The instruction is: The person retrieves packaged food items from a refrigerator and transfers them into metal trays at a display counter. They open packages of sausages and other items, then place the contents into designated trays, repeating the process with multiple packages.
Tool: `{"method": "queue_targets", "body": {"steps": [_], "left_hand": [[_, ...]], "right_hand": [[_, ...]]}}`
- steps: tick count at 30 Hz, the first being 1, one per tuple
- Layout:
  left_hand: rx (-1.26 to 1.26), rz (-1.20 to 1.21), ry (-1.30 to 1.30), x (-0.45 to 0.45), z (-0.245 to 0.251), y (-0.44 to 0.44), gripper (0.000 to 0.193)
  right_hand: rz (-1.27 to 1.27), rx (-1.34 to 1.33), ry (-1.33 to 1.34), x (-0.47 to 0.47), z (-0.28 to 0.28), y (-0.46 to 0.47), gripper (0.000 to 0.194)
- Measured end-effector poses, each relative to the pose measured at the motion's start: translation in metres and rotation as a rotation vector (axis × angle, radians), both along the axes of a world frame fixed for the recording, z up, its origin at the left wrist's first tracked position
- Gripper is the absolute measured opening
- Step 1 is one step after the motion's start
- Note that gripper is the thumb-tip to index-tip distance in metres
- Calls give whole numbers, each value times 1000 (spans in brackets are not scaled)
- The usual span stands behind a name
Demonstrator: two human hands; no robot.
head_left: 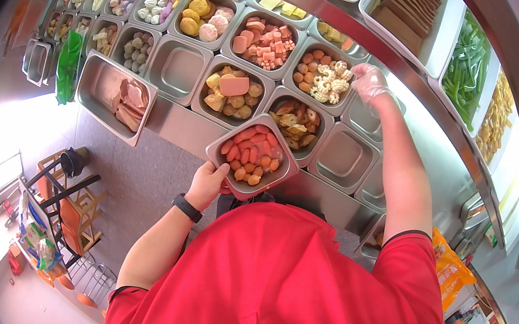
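My bare left hand [208,183] grips the near left edge of a square stainless steel pan [287,171], held tilted at the counter's front edge. Small red sausages [248,141] and round orange-brown balls [252,173] lie inside it. My right hand [370,84], in a clear plastic glove, is at the right rim of another steel pan [291,86]. That pan has brown balls [308,69] on its left and white scored squid-like pieces [331,83] on its right. The right fingers are bunched; whether anything is between them I cannot tell.
Several food pans stand in rows, including pink sausage pieces [267,44] and fried rings [297,122]. A pan of sliced meat [131,103] juts over the counter's front edge beside a green bag [68,66]. A metal shelf rail [311,3] curves above the pans. Chairs [70,215] stand lower left.
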State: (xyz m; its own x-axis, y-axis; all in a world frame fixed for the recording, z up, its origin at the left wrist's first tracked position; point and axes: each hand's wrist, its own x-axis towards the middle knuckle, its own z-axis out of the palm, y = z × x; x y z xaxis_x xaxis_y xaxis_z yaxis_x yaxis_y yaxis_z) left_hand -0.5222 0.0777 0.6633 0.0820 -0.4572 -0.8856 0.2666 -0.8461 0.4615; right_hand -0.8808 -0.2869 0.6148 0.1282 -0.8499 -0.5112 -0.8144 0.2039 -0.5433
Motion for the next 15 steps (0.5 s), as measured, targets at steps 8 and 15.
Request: {"method": "queue_targets", "body": {"steps": [8,15], "left_hand": [[-2,-45,-15,2,-1,0,32],[1,-36,-9,4,-4,3,30]], "right_hand": [[50,-355,-255,30,19,45,34],[897,-599,-385,100,100,166,10]]}}
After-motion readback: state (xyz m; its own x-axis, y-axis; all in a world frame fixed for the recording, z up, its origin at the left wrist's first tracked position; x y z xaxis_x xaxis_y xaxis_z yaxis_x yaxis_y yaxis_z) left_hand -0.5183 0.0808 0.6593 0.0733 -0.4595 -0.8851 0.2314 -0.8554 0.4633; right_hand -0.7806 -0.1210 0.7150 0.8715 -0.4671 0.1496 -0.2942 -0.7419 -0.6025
